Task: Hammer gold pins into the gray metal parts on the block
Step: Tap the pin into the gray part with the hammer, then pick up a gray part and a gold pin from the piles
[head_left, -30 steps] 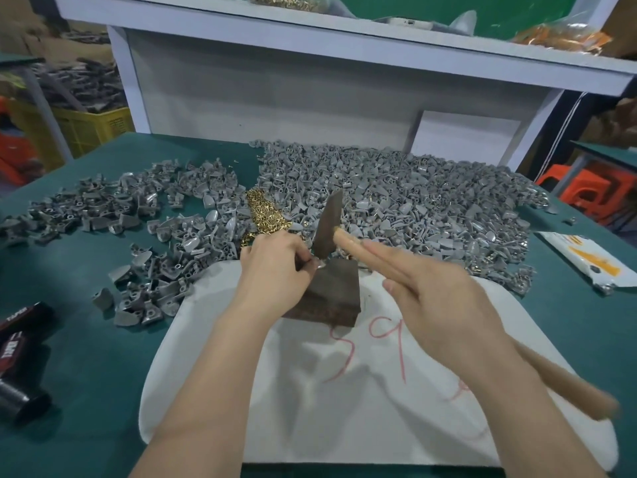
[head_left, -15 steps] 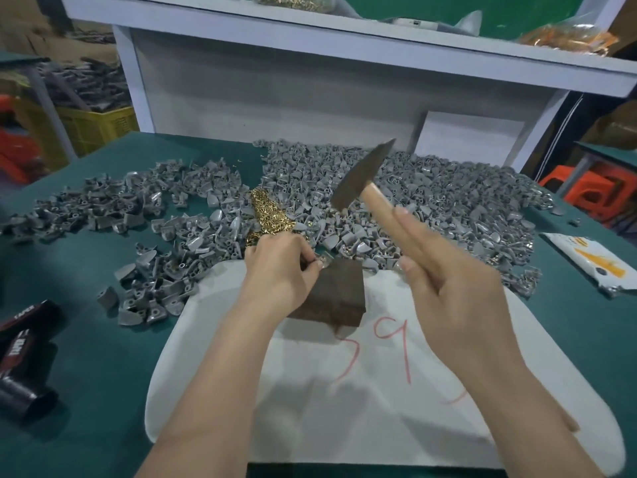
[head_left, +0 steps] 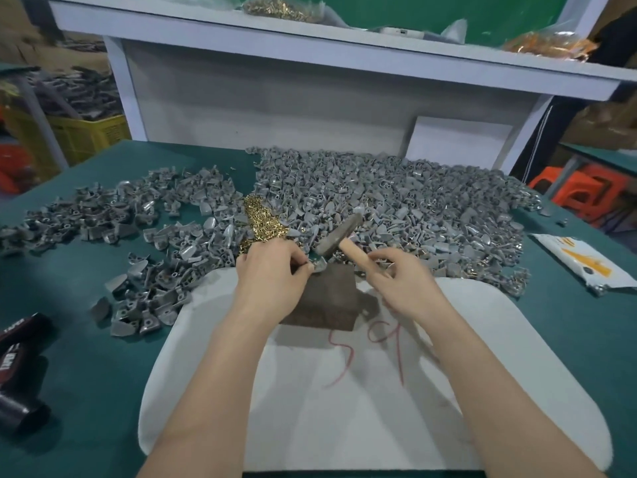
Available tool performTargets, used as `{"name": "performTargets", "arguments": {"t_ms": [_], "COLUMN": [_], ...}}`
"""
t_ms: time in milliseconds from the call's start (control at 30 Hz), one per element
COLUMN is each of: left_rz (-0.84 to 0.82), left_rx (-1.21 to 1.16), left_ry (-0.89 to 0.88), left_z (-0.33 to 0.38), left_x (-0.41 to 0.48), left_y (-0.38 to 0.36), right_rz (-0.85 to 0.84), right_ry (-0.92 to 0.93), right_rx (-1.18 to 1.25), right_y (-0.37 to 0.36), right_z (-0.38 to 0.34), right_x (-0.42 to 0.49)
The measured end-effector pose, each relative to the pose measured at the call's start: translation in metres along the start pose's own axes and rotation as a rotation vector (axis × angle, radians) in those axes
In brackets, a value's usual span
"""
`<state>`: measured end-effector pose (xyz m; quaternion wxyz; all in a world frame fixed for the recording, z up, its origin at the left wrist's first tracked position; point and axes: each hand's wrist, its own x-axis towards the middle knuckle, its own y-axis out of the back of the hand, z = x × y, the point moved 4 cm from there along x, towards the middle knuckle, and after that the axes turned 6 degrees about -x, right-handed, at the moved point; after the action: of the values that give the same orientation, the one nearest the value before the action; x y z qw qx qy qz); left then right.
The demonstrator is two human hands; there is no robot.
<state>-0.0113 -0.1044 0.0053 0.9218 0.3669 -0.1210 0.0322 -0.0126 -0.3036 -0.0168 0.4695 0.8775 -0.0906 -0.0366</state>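
Observation:
A dark brown block (head_left: 327, 298) stands on a white pad (head_left: 362, 391) in the middle of the green table. My left hand (head_left: 269, 274) pinches a gray metal part (head_left: 319, 266) on the block's far left top corner. My right hand (head_left: 403, 281) grips the wooden handle of a hammer (head_left: 339, 232), whose dark head hangs just above and behind the part. A heap of gold pins (head_left: 263, 222) lies just beyond my left hand. Any pin in the part is hidden by my fingers.
Large piles of gray metal parts (head_left: 396, 201) cover the table behind the block, with more at the left (head_left: 103, 215). Black cylinders (head_left: 17, 367) lie at the left edge, a white packet (head_left: 582, 263) at the right. A white shelf (head_left: 310, 46) overhangs the back.
The hammer rose from the block half a second ago and has come back down to just above the part. My left hand stayed on the part at the block.

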Motion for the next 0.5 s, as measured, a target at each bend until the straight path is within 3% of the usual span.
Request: {"name": "performTargets", "arguments": {"t_ms": [100,200,300,367,500], "left_rz": [0.028,0.040,0.047,0.093,0.400], "left_rx": [-0.010,-0.022,-0.028,-0.067,-0.374], "left_ry": [-0.011,-0.033,-0.050,-0.035,0.083], "left_z": [-0.001,0.001,0.001,-0.002,-0.010], "left_x": [0.000,0.002,0.004,0.005,0.004], "left_y": [0.001,-0.001,-0.002,0.001,0.020], "right_rz": [0.127,0.279,0.012,0.016,0.340], "right_ry": [0.057,0.298,0.408,0.376,0.131], "right_rx": [-0.209,-0.085,-0.009,0.039,0.199], "right_y": [0.002,0.013,-0.004,-0.007,0.024], "right_z": [-0.005,-0.033,-0.065,-0.076,-0.078], "right_x": [-0.004,-0.013,-0.012,0.001,0.044]}}
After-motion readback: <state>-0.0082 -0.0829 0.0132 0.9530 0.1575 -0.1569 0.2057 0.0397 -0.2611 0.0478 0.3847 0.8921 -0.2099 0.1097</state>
